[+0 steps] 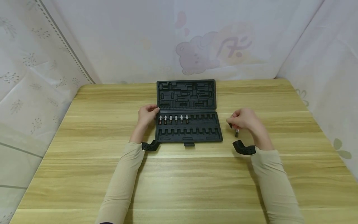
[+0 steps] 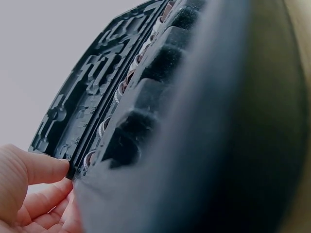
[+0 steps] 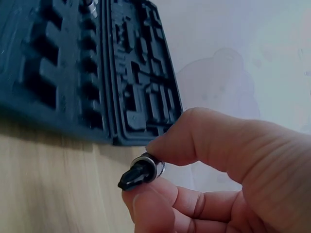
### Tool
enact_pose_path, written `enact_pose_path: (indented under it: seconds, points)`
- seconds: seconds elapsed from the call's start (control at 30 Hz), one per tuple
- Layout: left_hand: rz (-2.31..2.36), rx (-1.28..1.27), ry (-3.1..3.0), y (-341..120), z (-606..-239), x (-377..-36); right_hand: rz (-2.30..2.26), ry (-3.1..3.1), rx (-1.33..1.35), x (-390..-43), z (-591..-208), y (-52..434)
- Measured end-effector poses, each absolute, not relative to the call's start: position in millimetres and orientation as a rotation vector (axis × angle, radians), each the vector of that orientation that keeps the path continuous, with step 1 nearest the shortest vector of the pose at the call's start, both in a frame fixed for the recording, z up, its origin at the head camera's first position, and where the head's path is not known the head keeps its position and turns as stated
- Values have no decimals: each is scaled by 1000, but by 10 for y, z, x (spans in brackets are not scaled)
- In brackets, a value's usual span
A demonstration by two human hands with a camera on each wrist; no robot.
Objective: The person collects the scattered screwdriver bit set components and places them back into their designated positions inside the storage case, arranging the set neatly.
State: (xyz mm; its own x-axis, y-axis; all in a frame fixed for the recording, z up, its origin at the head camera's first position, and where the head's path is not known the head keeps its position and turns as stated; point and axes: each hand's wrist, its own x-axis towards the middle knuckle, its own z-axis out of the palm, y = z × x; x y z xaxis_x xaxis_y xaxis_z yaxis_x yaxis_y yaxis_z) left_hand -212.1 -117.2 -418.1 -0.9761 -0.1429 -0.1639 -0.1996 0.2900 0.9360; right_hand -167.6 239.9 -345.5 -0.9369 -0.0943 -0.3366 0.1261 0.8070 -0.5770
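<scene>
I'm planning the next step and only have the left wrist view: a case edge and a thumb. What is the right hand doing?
Observer: The right hand pinches a small bit between thumb and fingers, to the right of the case and clear of it.
Operator: How many bits sit in the case?
Observer: Six seated bits, filling the leftmost slots of the row nearest the hinge.
Operator: And the front row?
Observer: The front row looks empty in the head view.
</scene>
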Motion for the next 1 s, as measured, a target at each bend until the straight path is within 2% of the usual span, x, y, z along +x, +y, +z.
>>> enact_pose_path:
  seconds: [1.0]
  points:
    - [1796,-338,2503,-1172,-4188,-2138,-914,2630,-71,-1869,-3419,1918]
